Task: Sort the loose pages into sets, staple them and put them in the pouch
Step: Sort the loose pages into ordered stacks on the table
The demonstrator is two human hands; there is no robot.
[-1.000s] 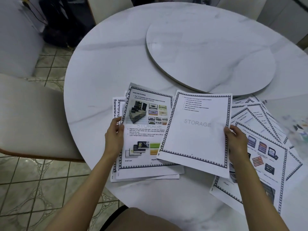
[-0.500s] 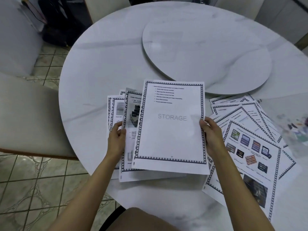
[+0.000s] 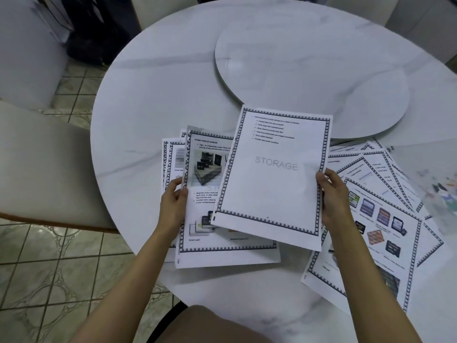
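STORAGE page (image 3: 272, 184) was held tilted above the counter (image 3: 158, 95), its right edge pinched by the right grip (image 3: 333, 196). The left grip (image 3: 173, 206) pinched the left edge of the stack (image 3: 222, 253) beneath it. More pages (image 3: 385, 214) lay fanned to the right.

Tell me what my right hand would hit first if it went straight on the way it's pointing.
Probably the raised round turntable, just beyond the STORAGE page your right hand holds; height is unclear, so it might pass over.
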